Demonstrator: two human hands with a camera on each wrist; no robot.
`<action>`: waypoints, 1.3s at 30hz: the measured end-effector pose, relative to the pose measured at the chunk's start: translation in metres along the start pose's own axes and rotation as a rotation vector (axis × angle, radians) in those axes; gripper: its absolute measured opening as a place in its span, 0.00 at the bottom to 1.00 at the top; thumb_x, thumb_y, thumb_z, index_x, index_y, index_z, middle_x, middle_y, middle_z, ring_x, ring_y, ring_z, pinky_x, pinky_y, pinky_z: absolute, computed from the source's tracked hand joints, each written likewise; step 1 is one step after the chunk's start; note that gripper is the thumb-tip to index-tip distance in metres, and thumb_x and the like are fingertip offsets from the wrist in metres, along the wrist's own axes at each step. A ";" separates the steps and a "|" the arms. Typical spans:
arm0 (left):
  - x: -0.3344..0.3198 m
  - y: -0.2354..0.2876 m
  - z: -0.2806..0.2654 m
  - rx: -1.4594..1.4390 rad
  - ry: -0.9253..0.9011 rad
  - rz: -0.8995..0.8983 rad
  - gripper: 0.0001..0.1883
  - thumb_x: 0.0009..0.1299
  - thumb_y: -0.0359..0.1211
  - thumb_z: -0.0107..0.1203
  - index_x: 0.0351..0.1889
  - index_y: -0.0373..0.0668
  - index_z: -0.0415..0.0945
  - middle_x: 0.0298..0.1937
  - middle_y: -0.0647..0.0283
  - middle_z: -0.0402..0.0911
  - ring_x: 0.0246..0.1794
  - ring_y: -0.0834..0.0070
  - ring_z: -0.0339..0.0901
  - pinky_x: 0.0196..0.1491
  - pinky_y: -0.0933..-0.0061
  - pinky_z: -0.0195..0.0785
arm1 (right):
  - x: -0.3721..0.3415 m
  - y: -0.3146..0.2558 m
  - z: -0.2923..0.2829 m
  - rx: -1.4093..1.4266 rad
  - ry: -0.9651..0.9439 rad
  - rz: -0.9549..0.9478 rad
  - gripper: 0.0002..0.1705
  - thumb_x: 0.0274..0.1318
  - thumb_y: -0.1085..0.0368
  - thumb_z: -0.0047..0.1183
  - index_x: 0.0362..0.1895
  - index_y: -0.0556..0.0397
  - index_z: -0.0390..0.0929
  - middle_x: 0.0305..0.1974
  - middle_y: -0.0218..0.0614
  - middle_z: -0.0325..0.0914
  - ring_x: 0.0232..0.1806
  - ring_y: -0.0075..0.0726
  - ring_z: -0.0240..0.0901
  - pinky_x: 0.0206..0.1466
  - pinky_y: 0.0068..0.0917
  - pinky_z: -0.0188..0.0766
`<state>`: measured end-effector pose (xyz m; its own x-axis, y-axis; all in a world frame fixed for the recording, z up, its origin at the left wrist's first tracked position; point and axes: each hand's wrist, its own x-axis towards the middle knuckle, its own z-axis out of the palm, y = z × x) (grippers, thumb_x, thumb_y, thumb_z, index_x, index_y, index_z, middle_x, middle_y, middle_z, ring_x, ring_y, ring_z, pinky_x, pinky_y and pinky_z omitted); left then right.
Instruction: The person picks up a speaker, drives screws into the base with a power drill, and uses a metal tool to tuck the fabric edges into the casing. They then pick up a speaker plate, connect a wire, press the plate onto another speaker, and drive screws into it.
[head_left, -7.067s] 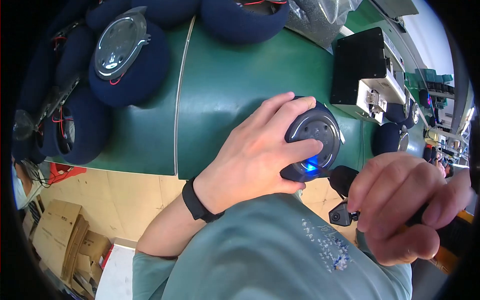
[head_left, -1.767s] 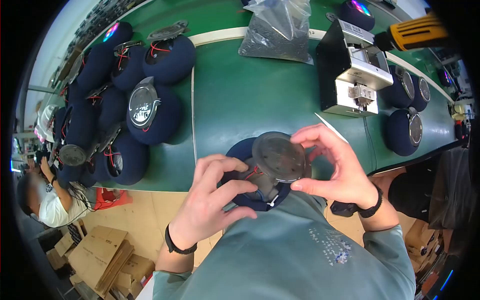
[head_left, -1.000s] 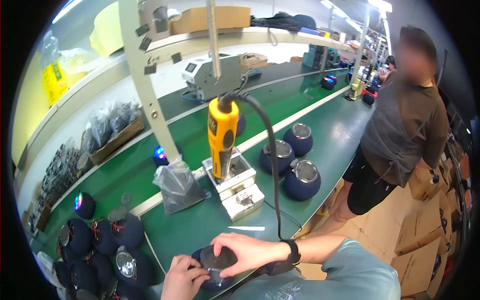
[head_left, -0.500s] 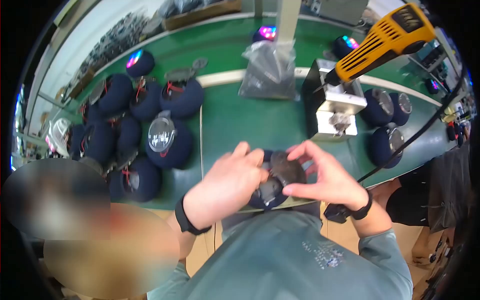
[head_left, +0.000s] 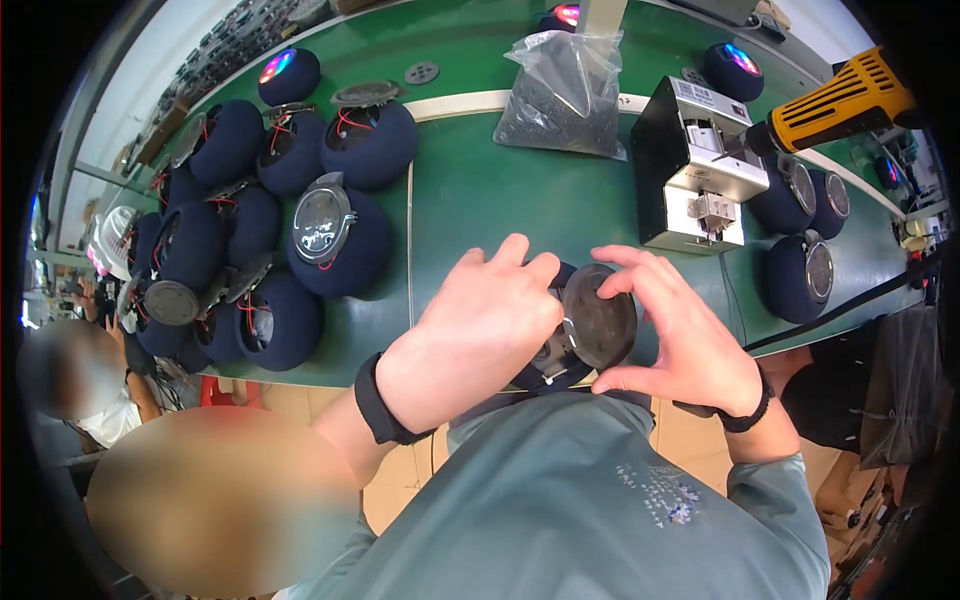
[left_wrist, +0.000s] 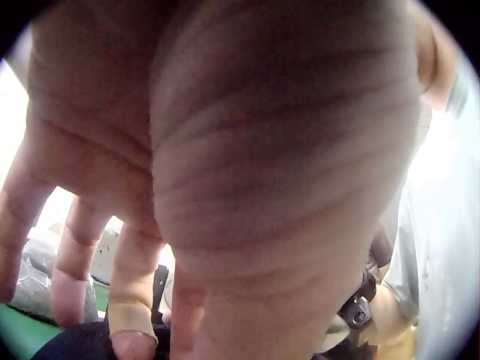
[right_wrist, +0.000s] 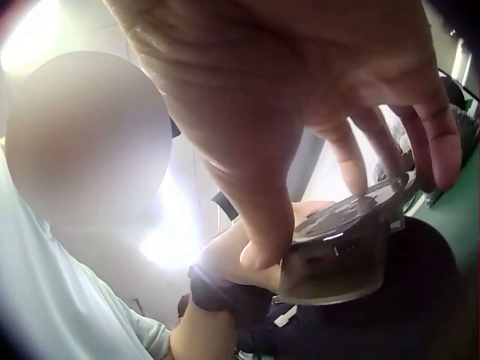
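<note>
My right hand (head_left: pixel 690 335) holds a round dark translucent cover (head_left: pixel 610 325) by its rim, thumb at the near side and fingertips at the far side. In the right wrist view the cover (right_wrist: pixel 334 270) is tilted up from a dark blue round speaker (right_wrist: pixel 427 274). My left hand (head_left: pixel 485 315) lies palm down over the speaker's opening, and its thumb and index fingertips are hidden from the head view. In the left wrist view the left hand (left_wrist: pixel 225 172) has its other fingers loosely extended; I cannot tell whether thumb and index pinch anything.
Several round speakers (head_left: pixel 345 245) with red wires stand at left, more (head_left: pixel 800 280) at right. A black-and-silver box fixture (head_left: pixel 690 180) is behind my right hand, with a yellow electric screwdriver (head_left: pixel 840 105) beside it. A plastic bag (head_left: pixel 565 100) stands at the back.
The right hand gripped a black-and-orange tool earlier; now it holds the cover. The lit speaker under my left hand has given way to an opened one. My left hand has turned palm down.
</note>
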<state>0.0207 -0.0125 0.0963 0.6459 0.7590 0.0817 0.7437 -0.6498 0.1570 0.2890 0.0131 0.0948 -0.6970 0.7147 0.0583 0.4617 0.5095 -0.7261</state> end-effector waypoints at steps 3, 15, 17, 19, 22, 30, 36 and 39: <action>0.001 -0.005 0.005 -0.017 -0.007 0.019 0.05 0.58 0.29 0.71 0.28 0.47 0.85 0.40 0.67 0.75 0.48 0.66 0.75 0.45 0.64 0.73 | 0.002 -0.003 -0.001 -0.046 -0.047 -0.050 0.42 0.47 0.59 0.85 0.62 0.52 0.73 0.75 0.51 0.72 0.72 0.63 0.72 0.78 0.54 0.65; -0.025 -0.038 0.034 -0.759 0.208 -0.040 0.11 0.62 0.22 0.73 0.39 0.41 0.82 0.40 0.64 0.82 0.45 0.60 0.80 0.49 0.60 0.76 | 0.007 -0.004 -0.007 0.260 -0.093 0.125 0.41 0.46 0.61 0.85 0.63 0.51 0.75 0.73 0.50 0.74 0.71 0.58 0.74 0.74 0.46 0.70; -0.027 -0.038 0.037 -0.797 0.249 -0.055 0.11 0.62 0.21 0.73 0.40 0.40 0.83 0.40 0.64 0.83 0.44 0.60 0.81 0.49 0.61 0.77 | 0.009 -0.006 -0.008 0.282 -0.107 0.162 0.41 0.46 0.61 0.85 0.63 0.51 0.75 0.73 0.50 0.74 0.70 0.59 0.74 0.74 0.46 0.70; -0.026 -0.036 0.038 -0.730 0.273 -0.026 0.11 0.62 0.21 0.72 0.39 0.41 0.84 0.38 0.64 0.82 0.44 0.60 0.82 0.49 0.60 0.77 | 0.009 -0.007 -0.006 0.195 -0.077 0.077 0.41 0.46 0.61 0.84 0.62 0.51 0.75 0.73 0.50 0.74 0.69 0.60 0.74 0.71 0.48 0.72; -0.022 -0.028 0.025 -0.659 0.192 -0.103 0.09 0.62 0.20 0.70 0.38 0.41 0.85 0.40 0.64 0.81 0.44 0.60 0.80 0.50 0.60 0.76 | 0.008 -0.010 -0.001 0.054 -0.053 0.001 0.40 0.46 0.62 0.83 0.62 0.51 0.74 0.73 0.50 0.74 0.67 0.62 0.74 0.69 0.50 0.73; -0.019 -0.005 0.005 -0.500 0.102 -0.175 0.10 0.61 0.25 0.71 0.39 0.41 0.84 0.39 0.63 0.76 0.43 0.58 0.76 0.45 0.58 0.72 | 0.008 -0.018 0.001 0.003 -0.045 0.032 0.40 0.45 0.63 0.83 0.61 0.52 0.75 0.72 0.51 0.74 0.66 0.64 0.74 0.69 0.50 0.74; -0.029 0.012 0.024 -0.596 0.299 -0.409 0.10 0.63 0.24 0.72 0.41 0.40 0.85 0.39 0.62 0.81 0.38 0.63 0.80 0.42 0.63 0.74 | 0.008 -0.012 -0.003 0.158 -0.061 0.088 0.39 0.43 0.63 0.84 0.60 0.52 0.77 0.71 0.51 0.75 0.68 0.63 0.74 0.70 0.50 0.73; -0.041 0.021 0.039 -0.757 0.494 -0.524 0.11 0.65 0.21 0.73 0.44 0.40 0.87 0.38 0.62 0.84 0.36 0.68 0.82 0.40 0.68 0.76 | 0.010 -0.011 0.000 0.162 -0.061 0.094 0.41 0.40 0.62 0.86 0.59 0.52 0.79 0.72 0.52 0.75 0.68 0.59 0.75 0.66 0.47 0.76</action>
<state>0.0162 -0.0587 0.0576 0.0042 0.9814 0.1920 0.4979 -0.1686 0.8507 0.2770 0.0144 0.1031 -0.6893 0.7226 -0.0526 0.4349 0.3546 -0.8277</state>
